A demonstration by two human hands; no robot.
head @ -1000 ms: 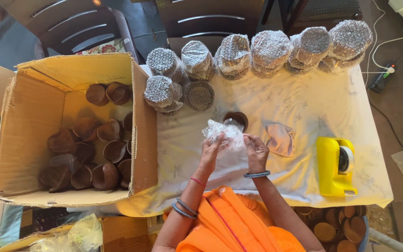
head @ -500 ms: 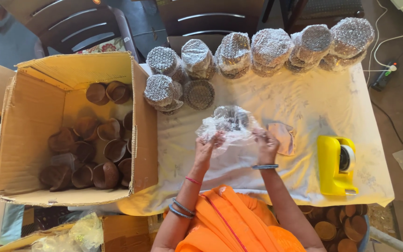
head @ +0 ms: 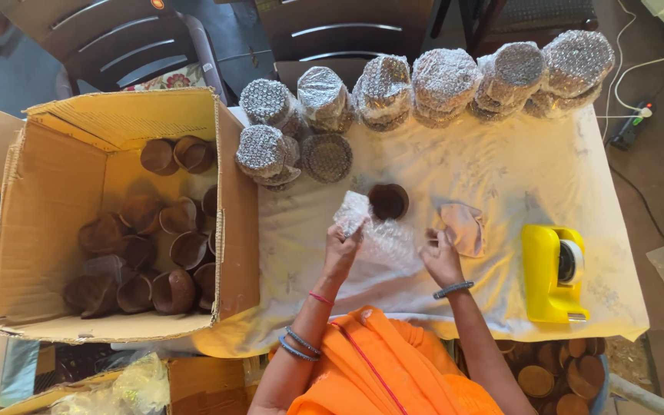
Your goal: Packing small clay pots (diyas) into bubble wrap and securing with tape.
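The left hand [head: 340, 250] is closed on one edge of a sheet of clear bubble wrap [head: 378, 234], lifting a bunched corner of it up. The right hand [head: 441, 257] pinches the other side of the same sheet, low against the white cloth [head: 501, 169] that covers the table. A dark brown bowl [head: 388, 201] sits at the far edge of the wrap, just beyond the hands and touching the sheet. A small pinkish piece [head: 463, 227] lies beside the right hand. A yellow tape dispenser [head: 551, 273] rests to the right. Wrapped bundles [head: 439, 77] stand along the far side, and an open cardboard box [head: 117, 123] of brown bowls is on the left
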